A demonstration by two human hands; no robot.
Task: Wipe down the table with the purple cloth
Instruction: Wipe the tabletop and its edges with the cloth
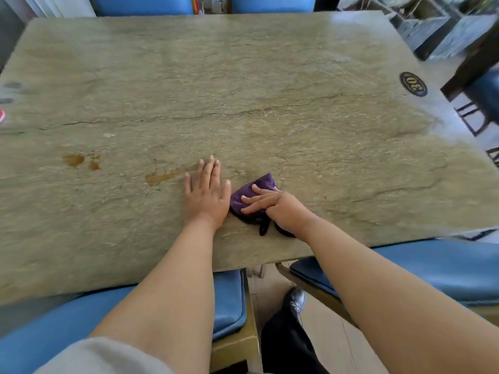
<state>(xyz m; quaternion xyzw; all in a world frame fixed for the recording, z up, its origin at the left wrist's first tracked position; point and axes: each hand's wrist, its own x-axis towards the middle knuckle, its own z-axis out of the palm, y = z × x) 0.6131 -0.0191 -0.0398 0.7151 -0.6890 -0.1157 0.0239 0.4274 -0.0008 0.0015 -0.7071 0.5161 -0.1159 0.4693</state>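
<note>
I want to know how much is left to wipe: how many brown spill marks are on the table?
3: a smear just left of the left hand, and two blots farther left, one larger, one smaller. Fainter ones may escape the blur.

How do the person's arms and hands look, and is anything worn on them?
Both forearms are bare. The left hand and right hand wear no gloves, and no rings or watch are visible. A light grey sleeve shows at the upper left arm. Fingernails look short and unpainted.

Purple cloth point(255, 191), veined grey-green stone table point(243, 90), amber stains point(74, 159), blue chair seats point(229, 300)
</note>
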